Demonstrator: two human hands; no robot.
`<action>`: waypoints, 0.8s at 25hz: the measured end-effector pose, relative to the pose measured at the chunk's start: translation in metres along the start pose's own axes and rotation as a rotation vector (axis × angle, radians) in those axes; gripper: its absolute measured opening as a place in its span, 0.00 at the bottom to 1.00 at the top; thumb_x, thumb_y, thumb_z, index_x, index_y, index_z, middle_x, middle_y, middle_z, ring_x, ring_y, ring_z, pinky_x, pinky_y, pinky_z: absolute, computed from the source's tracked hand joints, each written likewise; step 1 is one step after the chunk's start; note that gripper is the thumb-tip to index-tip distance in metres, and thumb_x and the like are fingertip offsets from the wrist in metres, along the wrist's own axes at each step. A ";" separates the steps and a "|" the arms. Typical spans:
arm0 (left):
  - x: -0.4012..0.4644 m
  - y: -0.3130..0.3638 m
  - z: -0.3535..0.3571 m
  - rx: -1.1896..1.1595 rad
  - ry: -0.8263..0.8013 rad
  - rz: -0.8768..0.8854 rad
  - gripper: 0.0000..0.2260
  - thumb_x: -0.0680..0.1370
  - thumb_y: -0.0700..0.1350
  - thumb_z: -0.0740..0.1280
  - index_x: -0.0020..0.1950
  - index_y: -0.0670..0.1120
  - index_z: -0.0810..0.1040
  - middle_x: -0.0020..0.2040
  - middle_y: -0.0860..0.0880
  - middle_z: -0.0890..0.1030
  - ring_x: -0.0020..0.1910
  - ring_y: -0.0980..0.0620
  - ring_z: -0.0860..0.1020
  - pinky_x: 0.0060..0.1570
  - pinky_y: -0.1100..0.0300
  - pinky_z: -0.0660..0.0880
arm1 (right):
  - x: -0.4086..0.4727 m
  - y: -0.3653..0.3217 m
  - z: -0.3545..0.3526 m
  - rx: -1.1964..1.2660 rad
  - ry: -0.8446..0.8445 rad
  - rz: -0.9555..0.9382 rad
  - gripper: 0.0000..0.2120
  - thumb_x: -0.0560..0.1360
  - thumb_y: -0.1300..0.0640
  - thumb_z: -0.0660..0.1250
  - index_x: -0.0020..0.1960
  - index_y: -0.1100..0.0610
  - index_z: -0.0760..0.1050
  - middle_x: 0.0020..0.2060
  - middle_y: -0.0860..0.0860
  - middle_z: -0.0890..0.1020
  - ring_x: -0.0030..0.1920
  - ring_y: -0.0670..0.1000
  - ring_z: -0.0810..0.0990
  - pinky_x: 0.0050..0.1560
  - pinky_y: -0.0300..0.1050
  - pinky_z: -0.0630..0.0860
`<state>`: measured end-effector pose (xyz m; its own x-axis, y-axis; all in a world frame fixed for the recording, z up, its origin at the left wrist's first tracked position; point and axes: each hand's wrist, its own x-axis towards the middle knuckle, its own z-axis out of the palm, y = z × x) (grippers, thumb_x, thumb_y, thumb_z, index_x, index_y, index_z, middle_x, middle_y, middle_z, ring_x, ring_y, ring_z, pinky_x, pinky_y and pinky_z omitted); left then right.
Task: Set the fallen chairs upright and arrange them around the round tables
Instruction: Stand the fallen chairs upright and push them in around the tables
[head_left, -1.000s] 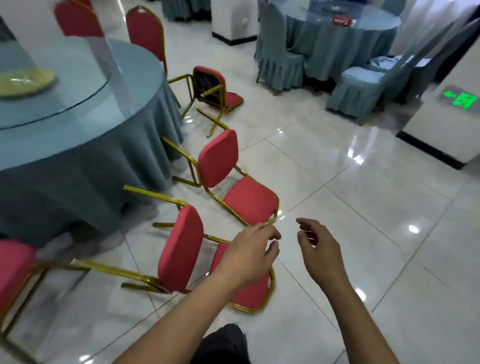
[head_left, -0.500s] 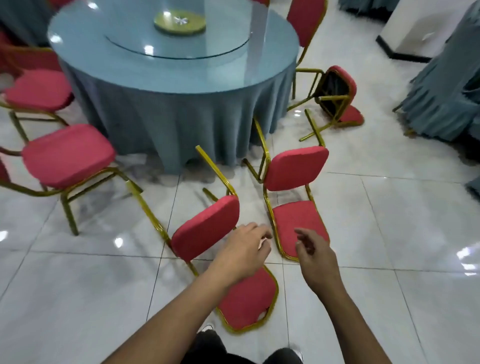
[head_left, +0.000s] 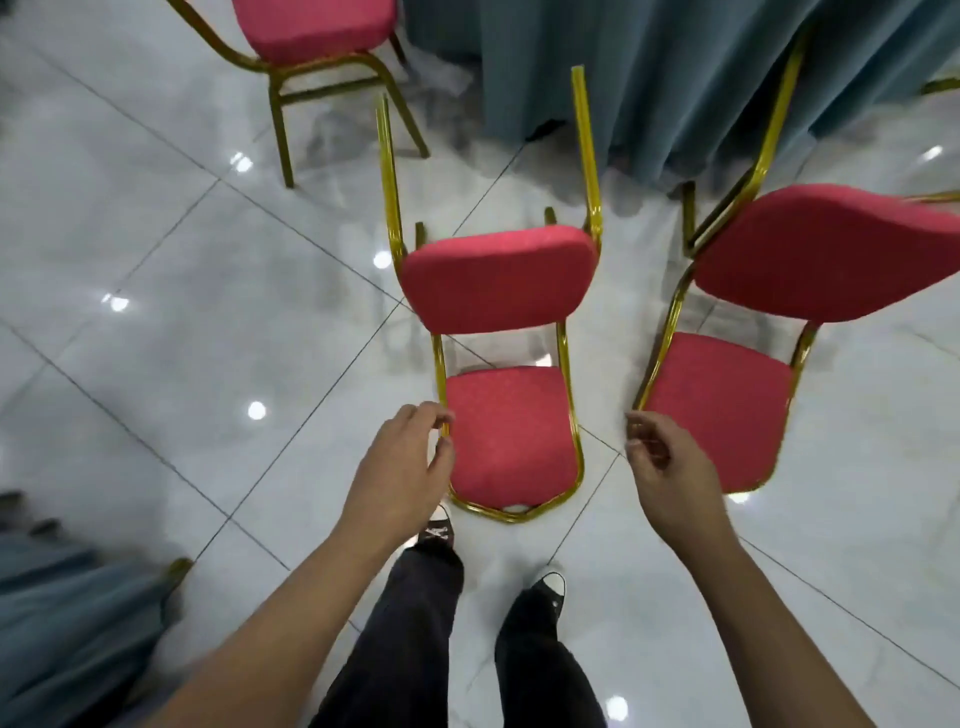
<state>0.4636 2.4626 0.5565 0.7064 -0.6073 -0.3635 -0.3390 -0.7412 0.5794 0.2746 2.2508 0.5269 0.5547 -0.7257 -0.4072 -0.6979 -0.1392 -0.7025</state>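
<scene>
Glossy white tiled floor (head_left: 156, 322) with dark grout lines mirrors ceiling lights beside hanging grey-blue cloth (head_left: 649, 78).

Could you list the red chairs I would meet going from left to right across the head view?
upright chair → fallen chair in the middle → fallen chair on the right

Bright, even overhead lighting. Small round glare spots scattered across glossy floor tiles (head_left: 156, 322). Soft, faint shadows. Motion blur at lower left and top edge. Wide-angle bending toward frame edges. Centre fairly sharp.
</scene>
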 end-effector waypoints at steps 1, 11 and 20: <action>0.001 -0.021 0.026 -0.009 -0.001 -0.039 0.12 0.82 0.47 0.61 0.65 0.54 0.74 0.60 0.56 0.76 0.60 0.55 0.74 0.59 0.55 0.73 | 0.011 0.029 0.013 -0.009 0.000 0.027 0.16 0.80 0.60 0.65 0.64 0.46 0.77 0.56 0.46 0.80 0.52 0.37 0.78 0.49 0.34 0.72; 0.125 -0.296 0.389 -0.188 -0.012 -0.332 0.26 0.84 0.50 0.60 0.81 0.60 0.54 0.77 0.48 0.61 0.72 0.50 0.67 0.67 0.56 0.65 | 0.183 0.380 0.262 -0.090 -0.080 0.209 0.31 0.78 0.50 0.69 0.76 0.40 0.59 0.68 0.55 0.71 0.65 0.55 0.75 0.62 0.58 0.76; 0.180 -0.415 0.501 -0.405 -0.011 -0.530 0.37 0.81 0.54 0.65 0.77 0.73 0.42 0.66 0.43 0.68 0.63 0.43 0.73 0.72 0.40 0.67 | 0.271 0.503 0.358 0.026 -0.045 0.368 0.27 0.79 0.39 0.63 0.73 0.49 0.64 0.58 0.50 0.77 0.56 0.55 0.77 0.54 0.50 0.72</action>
<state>0.4198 2.5174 -0.1146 0.7060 -0.1951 -0.6808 0.3138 -0.7757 0.5476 0.2356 2.2250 -0.1460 0.2882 -0.6936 -0.6602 -0.8428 0.1436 -0.5187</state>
